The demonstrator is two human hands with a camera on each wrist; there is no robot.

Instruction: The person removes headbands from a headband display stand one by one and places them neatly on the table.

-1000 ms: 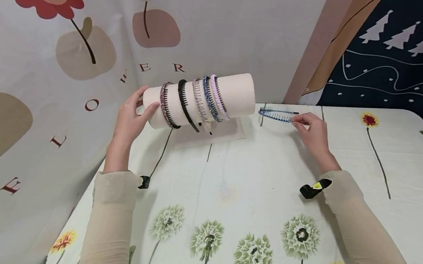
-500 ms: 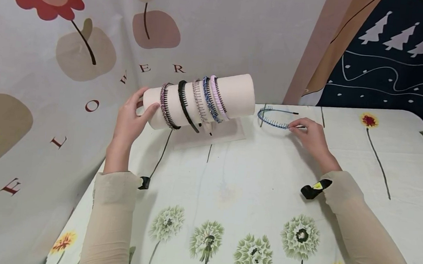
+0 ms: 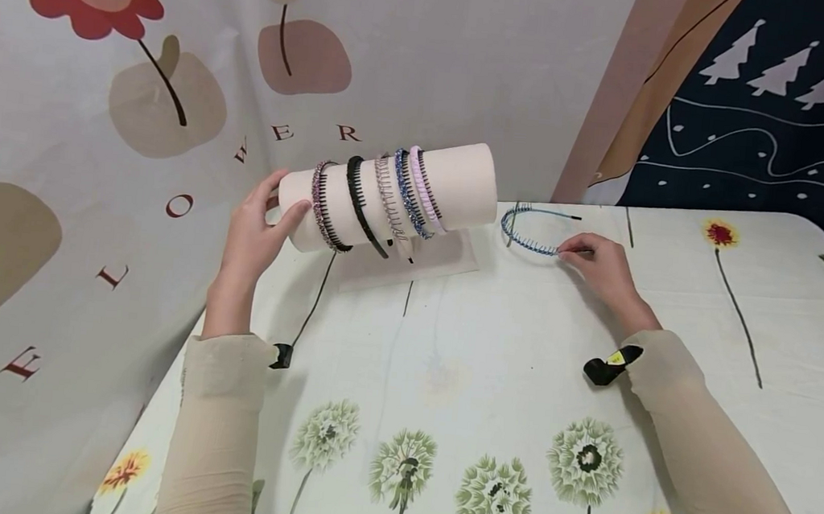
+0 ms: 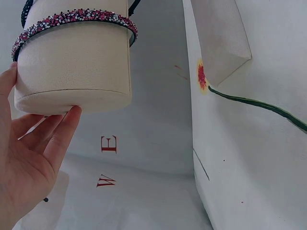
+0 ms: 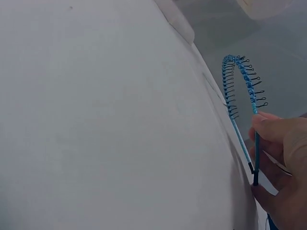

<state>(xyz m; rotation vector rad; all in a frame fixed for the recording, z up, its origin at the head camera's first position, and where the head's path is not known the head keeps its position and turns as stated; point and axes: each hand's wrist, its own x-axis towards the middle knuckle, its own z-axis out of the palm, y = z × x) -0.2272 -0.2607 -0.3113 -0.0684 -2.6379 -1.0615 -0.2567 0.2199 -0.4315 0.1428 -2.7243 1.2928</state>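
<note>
My left hand [image 3: 250,232] grips the left end of a cream cylindrical headband stand [image 3: 467,182], thumb on the near side, fingertips under the end face in the left wrist view. Several toothed headbands sit round the cylinder: a pink-and-dark beaded headband [image 4: 72,17], a black headband [image 3: 355,196], a pale wire-toothed headband, a dark blue beaded headband [image 3: 405,185] and a lilac headband [image 3: 425,189]. Right of the stand, my right hand [image 3: 603,272] pinches one arm of a light blue headband [image 5: 226,88] with dark wire teeth. Its curve points toward the stand's bare right end.
The stand's flat pale base [image 3: 455,262] rests on a white tablecloth [image 3: 492,352] printed with flowers. Close behind hangs a white patterned curtain [image 3: 471,60]. A dark cloth [image 3: 776,156] with white trees hangs at the back right.
My right hand has lowered slightly toward me and turned the light blue headband, so its loop appears wider. The left hand and the stand have stayed in place.
</note>
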